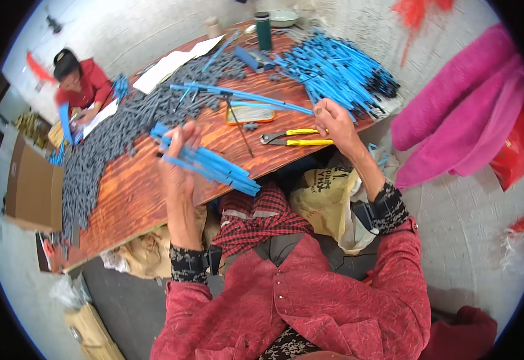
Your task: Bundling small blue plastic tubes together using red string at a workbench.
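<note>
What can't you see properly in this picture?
- Head view: whatever the right hand pinches is too small to tell.
- How many blue sticks the left hand holds: they overlap, and its fingers cover some.
- The grey pieces are too small to tell their shape.
- The cardboard box at the left rim shows nothing of its inside.
- The table's near edge hides what lies under the table.

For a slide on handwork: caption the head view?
Left hand grips blue sticks; right hand lifts one long stick over table by pliers.
</note>
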Available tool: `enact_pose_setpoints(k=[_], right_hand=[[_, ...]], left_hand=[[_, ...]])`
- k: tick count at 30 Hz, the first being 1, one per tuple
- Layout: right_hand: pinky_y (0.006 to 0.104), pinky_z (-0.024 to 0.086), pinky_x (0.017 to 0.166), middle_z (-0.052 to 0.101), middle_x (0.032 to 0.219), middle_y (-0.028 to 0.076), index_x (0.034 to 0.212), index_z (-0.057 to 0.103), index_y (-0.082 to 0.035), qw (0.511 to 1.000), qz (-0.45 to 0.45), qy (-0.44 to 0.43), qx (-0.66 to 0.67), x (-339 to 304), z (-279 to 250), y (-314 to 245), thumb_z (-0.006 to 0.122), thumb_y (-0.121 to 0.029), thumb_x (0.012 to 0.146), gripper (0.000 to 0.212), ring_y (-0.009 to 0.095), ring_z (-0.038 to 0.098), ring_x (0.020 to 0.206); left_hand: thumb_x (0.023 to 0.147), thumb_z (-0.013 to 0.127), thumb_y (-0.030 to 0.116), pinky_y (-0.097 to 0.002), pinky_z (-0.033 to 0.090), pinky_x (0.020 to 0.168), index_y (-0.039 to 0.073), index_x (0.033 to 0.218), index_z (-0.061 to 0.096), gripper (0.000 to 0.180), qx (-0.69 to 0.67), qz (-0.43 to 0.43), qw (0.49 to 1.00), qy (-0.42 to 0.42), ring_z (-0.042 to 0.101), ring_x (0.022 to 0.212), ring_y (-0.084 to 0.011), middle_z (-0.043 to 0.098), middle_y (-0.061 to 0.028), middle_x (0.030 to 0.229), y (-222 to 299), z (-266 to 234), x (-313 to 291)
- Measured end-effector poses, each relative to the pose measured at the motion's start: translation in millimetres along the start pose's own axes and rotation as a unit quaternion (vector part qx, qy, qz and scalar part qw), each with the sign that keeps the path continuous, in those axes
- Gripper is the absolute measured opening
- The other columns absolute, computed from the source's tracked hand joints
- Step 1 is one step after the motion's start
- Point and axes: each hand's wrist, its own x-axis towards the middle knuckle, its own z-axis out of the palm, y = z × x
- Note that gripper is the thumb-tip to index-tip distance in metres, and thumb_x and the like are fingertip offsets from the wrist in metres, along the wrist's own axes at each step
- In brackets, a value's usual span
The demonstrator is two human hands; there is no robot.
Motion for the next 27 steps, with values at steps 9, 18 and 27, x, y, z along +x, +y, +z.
enact_pose_setpoints(k=[9,18,27], right_hand=[[0.0231,0.041,0.051,0.053,0.068,-0.002,0.099,0.058,-0.004,0.993,0.034,-0.097,-0.061,-37,47,13,0.059,-0.026,0.103,0.023,0.004,0.049,0.058],[0.0227,0.051,0.068,0.040,0.063,-0.008,0.109,0.065,0.000,0.877,0.233,-0.309,0.287,-61,58,8,0.055,-0.036,0.106,0.037,0.002,0.039,0.053],[0.0215,0.049,0.069,0.061,0.088,-0.004,0.103,0.069,-0.005,0.995,0.048,-0.081,0.019,-64,65,15,0.069,-0.024,0.098,0.020,0.004,0.054,0.075]], left_hand=[[0.091,0.078,0.023,-0.0422,0.055,0.096,0.007,0.105,0.065,0.024,0.007,0.025,0.999,-0.031,0.069,0.104,-0.0235,0.073,-0.0109,0.108,2,12,-10],[0.090,0.077,0.015,-0.0397,0.059,0.087,0.006,0.101,0.065,0.019,-0.002,0.022,0.997,-0.068,0.072,0.091,-0.0247,0.074,-0.0103,0.100,5,9,-14],[0.094,0.074,0.027,-0.0467,0.057,0.099,0.005,0.108,0.063,0.029,-0.041,0.030,0.998,-0.039,0.069,0.109,-0.0299,0.071,-0.0171,0.111,4,-5,-11]])
